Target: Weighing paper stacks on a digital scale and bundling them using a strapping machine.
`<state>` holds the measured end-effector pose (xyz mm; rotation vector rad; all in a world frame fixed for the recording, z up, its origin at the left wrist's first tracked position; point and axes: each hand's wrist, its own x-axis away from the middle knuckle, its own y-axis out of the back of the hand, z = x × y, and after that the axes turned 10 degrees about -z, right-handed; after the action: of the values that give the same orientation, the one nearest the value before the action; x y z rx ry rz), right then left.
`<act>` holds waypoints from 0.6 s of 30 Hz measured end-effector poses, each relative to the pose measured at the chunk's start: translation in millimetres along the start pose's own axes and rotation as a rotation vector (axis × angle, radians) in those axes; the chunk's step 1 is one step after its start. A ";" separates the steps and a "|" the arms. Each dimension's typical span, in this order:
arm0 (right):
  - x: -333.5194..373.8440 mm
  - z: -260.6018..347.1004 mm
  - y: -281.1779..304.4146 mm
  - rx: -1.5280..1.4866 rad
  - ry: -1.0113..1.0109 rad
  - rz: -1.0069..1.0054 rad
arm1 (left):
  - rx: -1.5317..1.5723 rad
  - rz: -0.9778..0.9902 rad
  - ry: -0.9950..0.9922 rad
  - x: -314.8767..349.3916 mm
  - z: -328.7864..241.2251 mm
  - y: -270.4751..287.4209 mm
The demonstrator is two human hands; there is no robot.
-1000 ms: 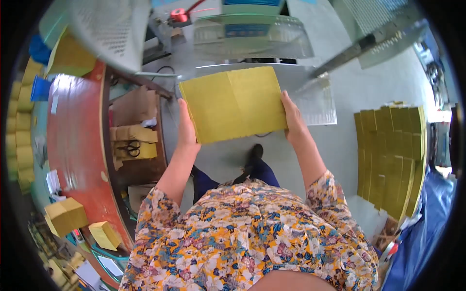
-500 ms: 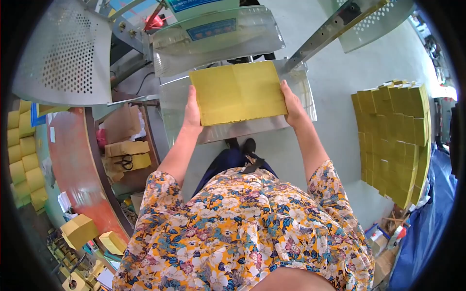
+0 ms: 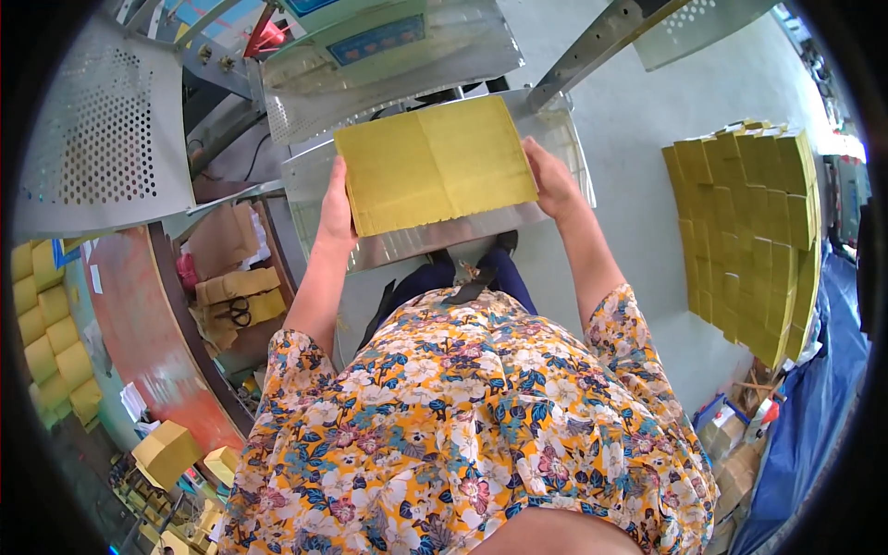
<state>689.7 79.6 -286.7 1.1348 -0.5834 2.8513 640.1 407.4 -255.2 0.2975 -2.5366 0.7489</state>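
A rectangular stack of yellow paper is held level in front of me, with a faint crease down its middle and a ragged near edge. My left hand grips its left end, the fingers mostly hidden beneath it. At the opposite end my right hand clasps the right edge, thumb up along the side. Under the stack lies a clear-edged metal tray of a machine; whether the paper touches it I cannot tell.
A machine cover stands beyond the tray, a perforated metal guard to its left. Tall piles of yellow paper stand at right, beside a blue tarp. A worn reddish table and black scissors are at left.
Both hands still hold the yellow paper, which now sits slightly further left and higher in view and tilts a little. The surroundings have shifted as my head and body moved.
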 end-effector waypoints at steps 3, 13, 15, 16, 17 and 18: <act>4.1 4.4 -3.1 -0.010 0.043 0.055 | 0.011 -0.053 -0.006 1.0 1.8 -3.1; -10.1 -0.3 0.7 0.062 0.021 0.142 | 0.102 -0.122 -0.072 -5.6 3.4 -0.1; -0.7 3.8 -5.2 0.065 -0.012 0.144 | 0.104 -0.143 -0.066 -2.3 4.2 4.2; -1.3 3.0 -3.9 0.063 0.004 0.173 | 0.134 -0.130 -0.054 -3.3 5.5 3.1; -2.7 2.9 -3.2 0.060 0.020 0.200 | 0.164 -0.115 -0.040 -2.6 6.8 3.4; -4.6 2.5 -3.5 0.069 0.017 0.215 | 0.171 -0.126 -0.053 -0.4 7.7 5.2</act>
<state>695.2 82.6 -286.9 1.1197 -0.6487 3.0815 635.8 407.4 -263.4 0.5364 -2.4797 0.9204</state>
